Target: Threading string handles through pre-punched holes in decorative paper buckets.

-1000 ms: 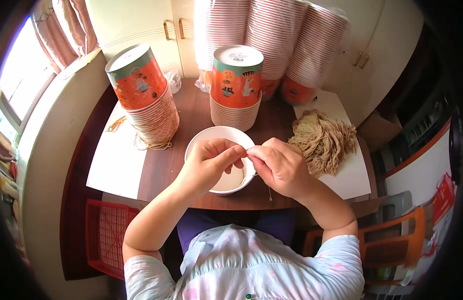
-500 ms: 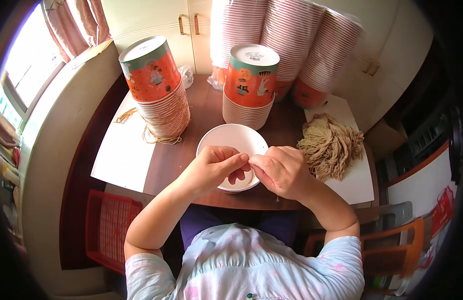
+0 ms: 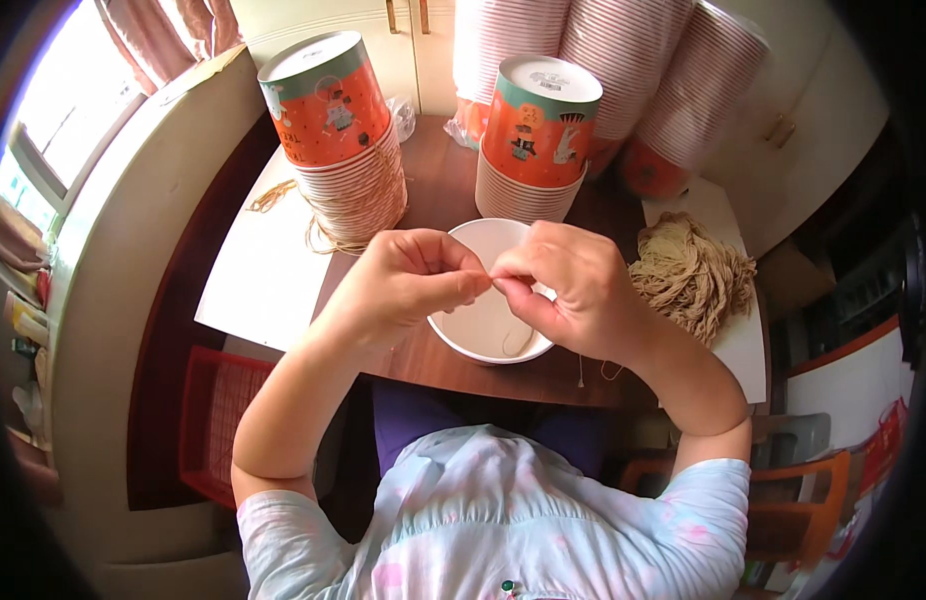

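Over an open white paper bucket [image 3: 473,342], my left hand [image 3: 408,275] and my right hand [image 3: 573,285] meet fingertip to fingertip, both closed in a pinch. Between them they hold a thin tan string, mostly hidden by the fingers. One bit of string [image 3: 518,343] shows inside the bucket, and another strand dangles below my right hand. Right of that hand lies a heap of tan string [image 3: 695,275]. An upside-down stack of orange and green paper buckets [image 3: 328,125], its lower rims wound with string, stands at the left. A second such stack [image 3: 538,135] is behind the open bucket.
Tall stacks of buckets in clear plastic [image 3: 623,60] stand at the back of the brown table [image 3: 438,165]. White boards [image 3: 258,270] lie at its sides. A red plastic basket [image 3: 218,420] is low at the left, an orange chair [image 3: 803,510] at the right.
The view has shifted, so the table items sit higher and further right. My hands are still pinched together, slightly turned, and more of the string shows.
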### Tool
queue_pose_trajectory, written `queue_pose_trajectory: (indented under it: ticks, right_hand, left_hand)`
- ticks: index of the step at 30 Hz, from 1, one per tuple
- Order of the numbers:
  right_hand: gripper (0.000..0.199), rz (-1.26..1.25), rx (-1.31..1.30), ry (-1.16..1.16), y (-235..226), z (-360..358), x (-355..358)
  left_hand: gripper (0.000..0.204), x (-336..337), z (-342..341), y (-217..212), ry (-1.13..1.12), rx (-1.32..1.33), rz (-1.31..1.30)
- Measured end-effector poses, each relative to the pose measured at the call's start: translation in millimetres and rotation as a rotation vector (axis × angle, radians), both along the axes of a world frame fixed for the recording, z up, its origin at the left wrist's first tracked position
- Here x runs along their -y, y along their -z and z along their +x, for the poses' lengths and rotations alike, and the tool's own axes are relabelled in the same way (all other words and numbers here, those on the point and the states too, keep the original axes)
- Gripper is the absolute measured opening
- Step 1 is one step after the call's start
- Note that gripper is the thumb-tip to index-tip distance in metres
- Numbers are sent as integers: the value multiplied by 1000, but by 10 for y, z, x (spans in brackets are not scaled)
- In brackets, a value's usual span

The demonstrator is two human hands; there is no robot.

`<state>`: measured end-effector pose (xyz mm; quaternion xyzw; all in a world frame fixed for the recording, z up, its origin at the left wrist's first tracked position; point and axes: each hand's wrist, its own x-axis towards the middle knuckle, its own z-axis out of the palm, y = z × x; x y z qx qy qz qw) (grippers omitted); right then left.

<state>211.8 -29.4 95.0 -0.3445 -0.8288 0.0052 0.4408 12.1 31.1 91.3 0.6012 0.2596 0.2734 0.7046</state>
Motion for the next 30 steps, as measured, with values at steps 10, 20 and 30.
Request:
queue_pose_trajectory:
  ticks: [10,20,30]
  right_hand:
    - [10,-1116,-321,-227,201,-65,-340]
    - [17,-1125,4,-33,585,-212,-594]
    - [16,-1056,3,-34,679,-246,-614]
  left_hand:
    - [21,28,-217,357,-273,-212,1206]
    - [14,142,-355,1019,-468,-358,702]
    - [19,132,-306,997,-471,-377,684]
